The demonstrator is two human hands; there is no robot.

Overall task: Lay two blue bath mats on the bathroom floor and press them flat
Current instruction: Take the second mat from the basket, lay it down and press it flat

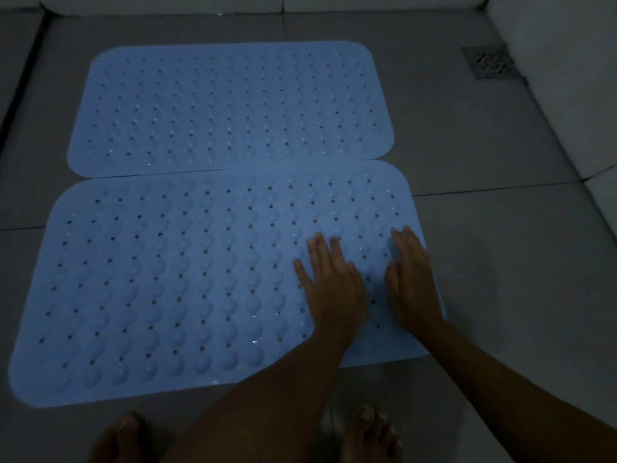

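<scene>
Both flat, empty hands, left (334, 289) and right (412, 282), are pressing the near mat (160, 279) at 4 o'clock; pushing outward should help.

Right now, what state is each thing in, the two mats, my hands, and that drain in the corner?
Far mat: flat on the floor, untouched.
Near mat: on the floor, far edge meeting the far mat's.
Left hand: fingers straight, pressing the near mat.
Right hand: fingers straight, pressing the near mat's right end.
Floor drain: uncovered, grate in place.
</scene>
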